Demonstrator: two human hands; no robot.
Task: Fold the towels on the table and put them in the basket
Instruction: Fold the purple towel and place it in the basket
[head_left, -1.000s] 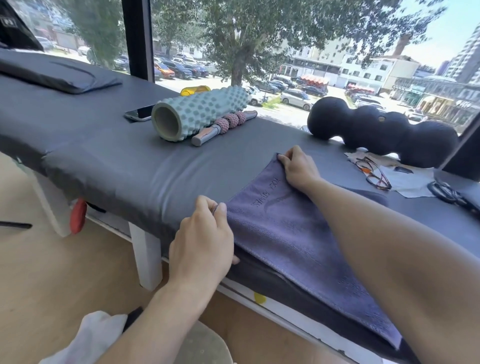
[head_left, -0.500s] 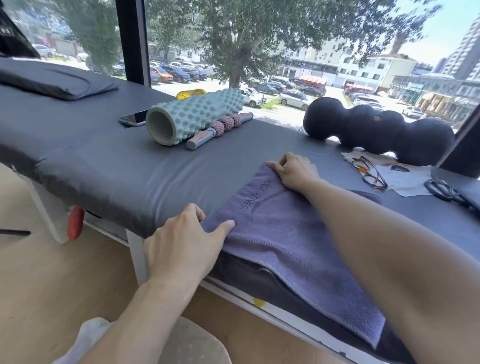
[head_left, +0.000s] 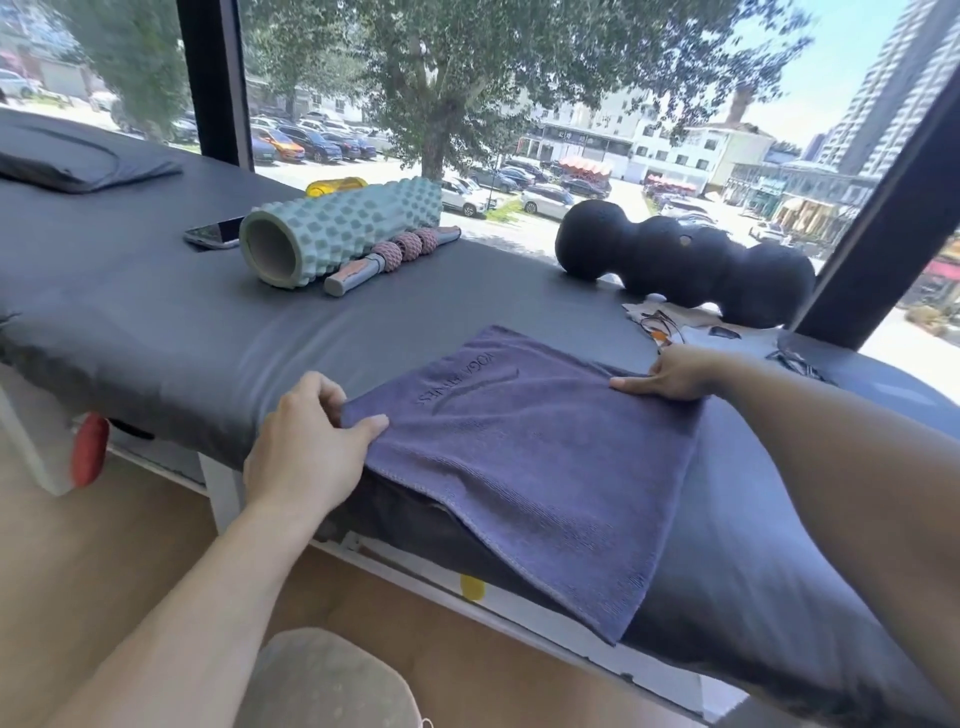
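A purple towel (head_left: 524, 452) with an embossed logo lies flat on the dark grey padded table (head_left: 171, 332), its near part hanging over the front edge. My left hand (head_left: 306, 447) pinches the towel's near left corner between thumb and fingers. My right hand (head_left: 675, 371) grips the towel's far right edge, fingers curled on the cloth. No basket is in view.
A green foam roller (head_left: 337, 231), a pink-beaded massage stick (head_left: 389, 257) and a phone (head_left: 213, 235) lie at the back left. A black bumpy roller (head_left: 685, 260) lies at the back right, with glasses (head_left: 660, 327) on paper. A folded dark cloth (head_left: 78, 166) sits far left.
My right hand slid along the far edge of the towel from the left corner to the right side. My left hand kept the near left corner, and the towel now lies spread flatter.
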